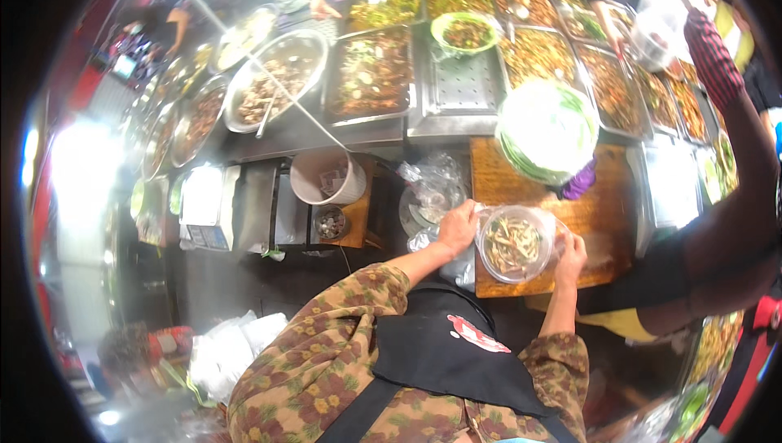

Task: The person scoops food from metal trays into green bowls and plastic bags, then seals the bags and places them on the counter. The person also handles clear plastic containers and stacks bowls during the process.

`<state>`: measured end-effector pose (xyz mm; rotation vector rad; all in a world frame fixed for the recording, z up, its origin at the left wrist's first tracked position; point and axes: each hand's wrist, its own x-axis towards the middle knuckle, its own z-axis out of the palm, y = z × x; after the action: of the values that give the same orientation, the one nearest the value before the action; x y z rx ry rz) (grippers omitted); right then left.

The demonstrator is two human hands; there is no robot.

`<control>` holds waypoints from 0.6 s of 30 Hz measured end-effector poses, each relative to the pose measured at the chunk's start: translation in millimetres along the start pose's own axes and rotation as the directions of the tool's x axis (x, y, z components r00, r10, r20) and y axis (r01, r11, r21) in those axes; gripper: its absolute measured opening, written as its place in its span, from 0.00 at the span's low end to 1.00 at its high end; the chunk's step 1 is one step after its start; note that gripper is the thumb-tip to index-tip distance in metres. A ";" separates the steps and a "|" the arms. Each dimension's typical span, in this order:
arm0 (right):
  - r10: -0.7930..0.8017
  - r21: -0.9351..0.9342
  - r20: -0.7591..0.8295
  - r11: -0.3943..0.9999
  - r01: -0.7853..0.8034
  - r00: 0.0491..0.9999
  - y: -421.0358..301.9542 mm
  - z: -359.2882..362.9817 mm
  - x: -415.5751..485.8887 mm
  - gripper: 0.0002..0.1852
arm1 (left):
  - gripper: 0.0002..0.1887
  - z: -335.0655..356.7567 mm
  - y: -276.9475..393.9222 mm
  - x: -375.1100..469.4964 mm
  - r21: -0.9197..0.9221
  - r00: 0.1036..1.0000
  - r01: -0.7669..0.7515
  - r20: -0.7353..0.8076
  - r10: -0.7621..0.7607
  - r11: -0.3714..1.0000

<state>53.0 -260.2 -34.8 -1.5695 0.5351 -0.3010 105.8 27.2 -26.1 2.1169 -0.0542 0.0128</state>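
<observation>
A round clear plastic bowl [514, 241] of cooked food in pale strips with bits of green is in front of me, over the near part of a wooden board [611, 199]. Thin clear plastic, apparently a bag, surrounds the bowl. My left hand [458, 227] grips this plastic at the bowl's left, and my right hand [572, 253] pinches it at the right. Whether the bowl rests on the board or hangs just above it, I cannot tell. Beyond it stands a stack of green-edged bowls [545, 131], its top washed out by glare, with a purple cloth or bag [579, 180] beside it.
Metal trays of cooked food [372, 70] line the counter, with a green bowl of food [465, 32] among them. To the left are a white bucket with banknotes [328, 177] and a jar of coins [331, 222]. A co-worker's arm [742, 144] reaches in at right.
</observation>
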 end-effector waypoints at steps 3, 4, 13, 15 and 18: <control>-0.071 0.094 0.135 0.994 0.058 0.988 -20.4 -4.8 -27.9 0.09 | 0.05 -5.2 13.3 -20.4 0.028 0.982 -0.150 -0.109 0.152 0.988; -0.094 0.131 0.221 0.989 0.066 0.971 -23.9 -8.8 -39.5 0.09 | 0.05 -8.1 13.9 -29.2 0.015 0.979 -0.175 -0.104 0.176 0.984; -0.026 -0.058 0.325 0.997 0.047 0.945 -70.4 -13.2 -67.3 0.09 | 0.07 -36.1 39.9 -57.3 -0.027 0.998 -0.065 -0.029 0.064 0.998; 0.151 0.254 0.265 0.942 -0.220 0.952 -90.4 -0.7 -54.5 0.07 | 0.07 -29.5 60.5 -47.6 -0.413 0.996 0.094 0.034 -0.088 0.906; 0.161 0.634 0.362 0.680 -0.369 0.918 -119.4 -12.0 -38.9 0.06 | 0.10 -37.4 71.4 -36.3 -0.256 0.999 0.000 -0.044 -0.011 0.967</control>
<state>32.0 -250.5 89.2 -0.7530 0.3575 -0.0296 66.9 23.4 53.2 1.8574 -0.0214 0.0480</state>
